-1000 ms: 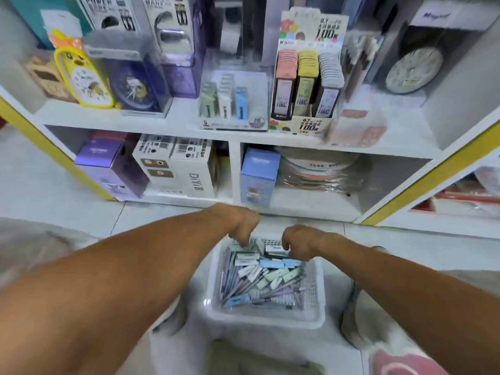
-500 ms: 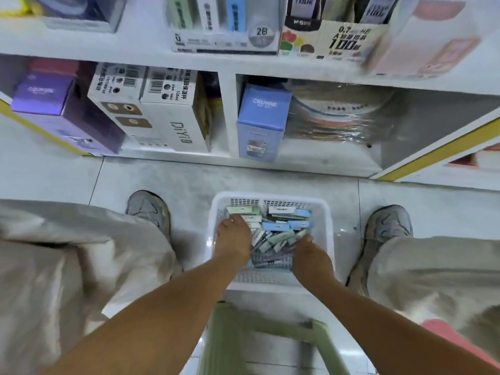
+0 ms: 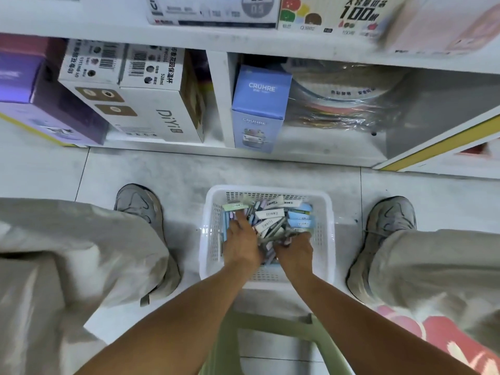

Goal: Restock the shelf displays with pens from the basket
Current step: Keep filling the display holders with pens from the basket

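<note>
Seen from above: white basket (image 3: 326, 239) on the pale floor tiles (image 3: 176, 174), between two grey shoes (image 3: 140, 204), just in front of the bottom shelf (image 3: 297, 151). Pens (image 3: 270, 226) heaped inside, mixed with small pastel cartons; writing on the white ones too small to read. Left hand (image 3: 240, 244) pushed down into the heap, fingers spread among pens, not plainly gripping any. Right hand (image 3: 295, 251) curled around a few grey pens, fingertips buried, so how many impossible to tell. On the shelf: blue box (image 3: 259, 104) marked "CRUHRE" on top and front; white box (image 3: 151, 115) marked "DiYi", with "528ml" and barcodes on top; purple box (image 3: 40, 98), cut off at the left, lettering blurred. Plastic-wrapped stack (image 3: 346, 98) beside the blue box, print unclear. Above, cut off: "2B" and "100". Green stool frame (image 3: 297, 331) below the forearms.
</note>
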Available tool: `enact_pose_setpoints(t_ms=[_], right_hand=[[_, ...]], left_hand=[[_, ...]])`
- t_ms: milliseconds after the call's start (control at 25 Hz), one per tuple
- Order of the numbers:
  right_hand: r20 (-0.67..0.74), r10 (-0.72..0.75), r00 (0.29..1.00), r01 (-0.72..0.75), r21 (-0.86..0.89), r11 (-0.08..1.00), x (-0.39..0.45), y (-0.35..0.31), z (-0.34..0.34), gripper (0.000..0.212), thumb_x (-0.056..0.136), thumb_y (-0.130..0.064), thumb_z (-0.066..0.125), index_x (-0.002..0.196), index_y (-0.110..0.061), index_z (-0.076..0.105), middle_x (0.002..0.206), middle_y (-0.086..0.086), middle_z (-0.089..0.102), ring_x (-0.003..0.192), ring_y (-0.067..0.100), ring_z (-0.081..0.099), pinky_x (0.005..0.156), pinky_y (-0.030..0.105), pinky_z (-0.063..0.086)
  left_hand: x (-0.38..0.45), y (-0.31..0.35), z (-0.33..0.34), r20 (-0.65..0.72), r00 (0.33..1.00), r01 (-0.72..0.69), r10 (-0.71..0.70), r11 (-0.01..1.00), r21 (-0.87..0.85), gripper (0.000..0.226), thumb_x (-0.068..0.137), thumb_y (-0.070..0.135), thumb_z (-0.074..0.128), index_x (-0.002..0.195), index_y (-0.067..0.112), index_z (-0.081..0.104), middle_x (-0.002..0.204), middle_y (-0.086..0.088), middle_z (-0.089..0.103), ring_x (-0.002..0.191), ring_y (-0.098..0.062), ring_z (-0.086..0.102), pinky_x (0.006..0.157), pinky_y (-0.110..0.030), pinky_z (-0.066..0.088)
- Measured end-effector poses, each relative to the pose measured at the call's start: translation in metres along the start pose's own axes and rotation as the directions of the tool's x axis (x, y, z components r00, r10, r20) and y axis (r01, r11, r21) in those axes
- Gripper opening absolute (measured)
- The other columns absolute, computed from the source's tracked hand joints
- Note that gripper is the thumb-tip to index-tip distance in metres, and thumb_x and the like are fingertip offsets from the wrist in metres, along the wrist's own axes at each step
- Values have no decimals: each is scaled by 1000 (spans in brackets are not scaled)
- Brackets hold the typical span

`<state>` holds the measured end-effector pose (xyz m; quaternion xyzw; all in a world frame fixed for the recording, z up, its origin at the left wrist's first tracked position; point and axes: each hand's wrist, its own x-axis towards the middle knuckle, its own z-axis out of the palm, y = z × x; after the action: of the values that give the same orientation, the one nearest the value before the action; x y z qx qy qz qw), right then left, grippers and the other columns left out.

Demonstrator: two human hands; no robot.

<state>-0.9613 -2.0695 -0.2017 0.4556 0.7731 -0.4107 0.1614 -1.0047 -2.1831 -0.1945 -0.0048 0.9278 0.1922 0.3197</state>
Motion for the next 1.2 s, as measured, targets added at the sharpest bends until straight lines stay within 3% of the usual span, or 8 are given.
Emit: enact_pose_setpoints(t_ms=[120, 200, 280, 440, 600, 760, 960, 1200], right_hand=[[123, 49, 991, -43, -53, 998, 2, 4, 0, 27, 81, -17, 77, 83, -25, 51, 82, -4, 63, 80, 19, 64, 74, 35, 56], [148, 83, 986, -87, 24, 996, 5, 6, 0, 26, 76, -13, 79, 93, -21, 61, 89, 0, 70, 86, 23, 69, 81, 43, 59], [154, 124, 980, -150, 169, 974, 9, 8, -1, 40, 74, -3, 77, 109, -14, 64, 98, 5, 72, 91, 27, 71, 81, 46, 60], [250, 199, 947, -296, 449, 843, 8, 10, 1, 50, 73, 18, 72, 112, -12, 65, 95, 8, 74, 77, 26, 75, 64, 43, 62], [270, 209, 940, -324, 509, 798, 10, 9, -1, 45, 77, 19, 66, 108, -13, 68, 92, 8, 76, 81, 27, 74, 66, 44, 63], [318, 198, 927, -344, 517, 784, 11, 5, -7, 44, 74, 24, 63, 92, -16, 69, 74, 4, 76, 62, 20, 73, 53, 33, 59], [357, 245, 901, -403, 482, 778, 12, -2, -13, 37, 77, 21, 62, 99, -9, 65, 81, 15, 75, 64, 27, 74, 52, 32, 59], [324, 295, 899, -375, 224, 899, 15, -2, -25, 14, 86, 3, 56, 94, -3, 65, 64, 14, 70, 55, 25, 64, 61, 36, 58]], left_hand=[[3, 3, 5, -3, 999, 34, -34, 993, 117, 108, 69, 37, 85, 144, 1, 15, 138, -17, 36, 128, -32, 39, 103, -43, 45], [8, 3, 8, 56, 997, 45, -52, 991, 124, 105, 64, 44, 86, 139, 3, 25, 135, -15, 37, 125, -30, 39, 100, -41, 46], [14, -2, 9, 93, 994, 40, -52, 991, 127, 103, 62, 51, 85, 137, 7, 30, 133, -13, 38, 125, -29, 39, 100, -41, 46], [25, -6, 10, 130, 990, -83, 62, 984, 158, 81, 71, 53, 76, 135, 13, 45, 137, -10, 39, 127, -27, 38, 105, -39, 43], [27, -2, 12, 160, 978, -131, 137, 990, -44, 61, 76, 39, 76, 130, 17, 56, 132, -7, 52, 117, -23, 54, 99, -34, 49], [33, -3, -2, 256, 955, -104, 149, 978, -182, 36, 81, 28, 69, 116, 27, 65, 112, -1, 71, 95, -17, 65, 84, -31, 53], [46, 0, -26, 289, 932, -161, 219, 964, -210, 40, 85, 28, 68, 124, 23, 59, 113, 0, 69, 102, -20, 63, 90, -33, 51], [45, 2, -48, 397, 885, -103, 242, 935, -340, 29, 85, 18, 74, 113, 17, 66, 103, -1, 71, 93, -18, 67, 87, -32, 55]])
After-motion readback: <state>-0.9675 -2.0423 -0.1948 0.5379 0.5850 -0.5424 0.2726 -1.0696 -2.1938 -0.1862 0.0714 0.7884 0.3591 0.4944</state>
